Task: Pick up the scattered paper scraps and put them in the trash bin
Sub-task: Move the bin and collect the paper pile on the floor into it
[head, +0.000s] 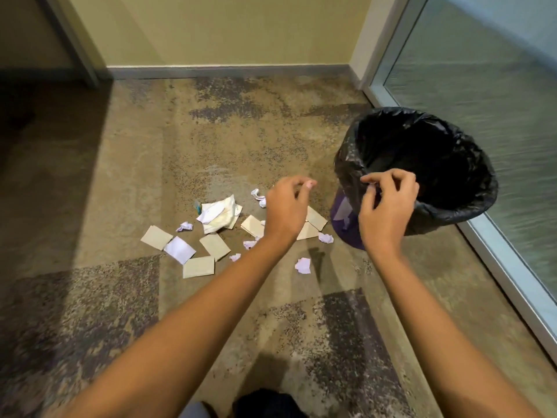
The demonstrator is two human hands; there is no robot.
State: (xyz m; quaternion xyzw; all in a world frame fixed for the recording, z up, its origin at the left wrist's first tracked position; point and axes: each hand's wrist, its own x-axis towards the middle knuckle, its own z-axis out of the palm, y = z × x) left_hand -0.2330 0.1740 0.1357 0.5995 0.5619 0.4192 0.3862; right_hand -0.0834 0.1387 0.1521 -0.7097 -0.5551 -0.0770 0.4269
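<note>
Below L hand, paper scraps; R hand over bin rim.

Trash bin mouth open upward.
It is flanked closely by glass panel at right; bare carpet is seen around paper scraps.

Mottled tan-and-grey carpet, pale yellow wall with grey baseboard, frosted glass panel — metal-framed — at right
</note>
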